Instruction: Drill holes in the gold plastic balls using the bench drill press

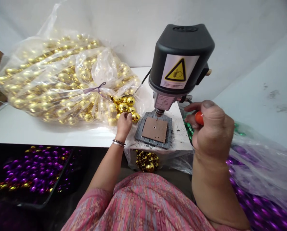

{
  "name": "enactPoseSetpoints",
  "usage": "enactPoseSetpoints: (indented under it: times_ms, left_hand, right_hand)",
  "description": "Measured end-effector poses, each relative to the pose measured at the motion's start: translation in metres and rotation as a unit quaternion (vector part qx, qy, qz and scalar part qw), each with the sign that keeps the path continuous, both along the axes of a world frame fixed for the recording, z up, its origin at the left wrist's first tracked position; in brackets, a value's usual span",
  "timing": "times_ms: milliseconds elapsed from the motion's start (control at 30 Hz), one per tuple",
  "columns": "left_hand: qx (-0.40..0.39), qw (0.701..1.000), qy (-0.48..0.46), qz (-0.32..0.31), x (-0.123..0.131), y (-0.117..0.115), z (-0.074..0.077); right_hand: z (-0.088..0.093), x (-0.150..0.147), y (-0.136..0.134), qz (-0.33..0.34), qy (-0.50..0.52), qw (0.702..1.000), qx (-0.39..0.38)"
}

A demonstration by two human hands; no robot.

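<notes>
A black bench drill head (180,57) with a yellow warning label stands above a grey base (140,134), and its chuck (159,112) is low over a brown square plate (155,129) with a central hole. My right hand (210,131) grips an orange knob (199,117) to the right of the drill. My left hand (125,123) rests its fingertips among loose gold baubles (123,107). Behind them lies a clear plastic bag of gold baubles (49,80), tied with a purple ribbon.
Drill debris is scattered on the white table (49,130) around the base. Below its front edge sits a small heap of gold baubles (147,161). Purple baubles fill a black tray (33,170) at left, and a plastic bag of purple baubles (261,179) lies at right.
</notes>
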State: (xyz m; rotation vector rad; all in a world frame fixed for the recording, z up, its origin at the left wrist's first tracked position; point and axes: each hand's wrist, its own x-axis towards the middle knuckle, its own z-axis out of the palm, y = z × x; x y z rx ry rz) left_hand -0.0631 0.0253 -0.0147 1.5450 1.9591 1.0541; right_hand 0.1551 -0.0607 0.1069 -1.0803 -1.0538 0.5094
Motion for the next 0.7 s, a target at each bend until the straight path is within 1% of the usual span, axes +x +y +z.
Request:
enactPoseSetpoints:
  times_ms: [67, 100, 133, 200, 267, 300, 333, 400, 467, 567, 633, 700]
  left_hand:
    - [-0.021, 0.998, 0.066, -0.002, 0.003, 0.004, -0.002]
    - [-0.015, 0.994, 0.107, -0.014, 0.005, 0.004, -0.002]
    - [-0.002, 0.988, 0.150, -0.036, 0.006, 0.003, -0.001]
    - [0.010, 0.969, 0.225, -0.105, 0.008, -0.001, 0.002]
    - [-0.010, 0.945, 0.278, -0.175, 0.006, -0.002, 0.006]
    - [-0.023, 0.935, 0.297, -0.195, 0.005, -0.002, 0.007]
    - [-0.033, 0.928, 0.311, -0.201, 0.003, -0.001, 0.008]
    - [-0.036, 0.928, 0.323, -0.184, 0.000, 0.003, 0.006]
    - [-0.021, 0.937, 0.311, -0.161, -0.002, 0.006, 0.002]
    - [0.008, 0.957, 0.252, -0.141, -0.005, 0.006, -0.002]
    - [0.022, 0.975, 0.179, -0.132, -0.006, 0.000, 0.001]
    - [0.014, 0.987, 0.061, -0.148, -0.006, -0.009, 0.009]
  right_hand:
    - [-0.003, 0.001, 0.001, 0.001, -0.012, 1.000, 0.006]
    - [-0.004, 0.001, 0.001, 0.003, -0.015, 1.000, 0.011]
    - [-0.005, 0.002, 0.002, 0.003, -0.018, 1.000, 0.015]
    - [-0.007, 0.002, 0.002, 0.007, -0.025, 0.999, 0.021]
    - [-0.008, 0.001, 0.002, 0.006, -0.035, 0.999, 0.023]
    - [-0.009, 0.001, 0.001, 0.005, -0.041, 0.999, 0.024]
    - [-0.009, 0.001, 0.001, 0.005, -0.046, 0.999, 0.023]
    - [-0.009, 0.000, 0.000, 0.007, -0.050, 0.999, 0.018]
    - [-0.009, 0.000, -0.001, 0.010, -0.044, 0.999, 0.016]
    - [-0.010, 0.000, -0.002, 0.012, -0.039, 0.999, 0.017]
    - [-0.010, 0.001, -0.002, 0.015, -0.046, 0.999, 0.016]
    - [-0.011, 0.001, -0.002, 0.017, -0.047, 0.999, 0.017]
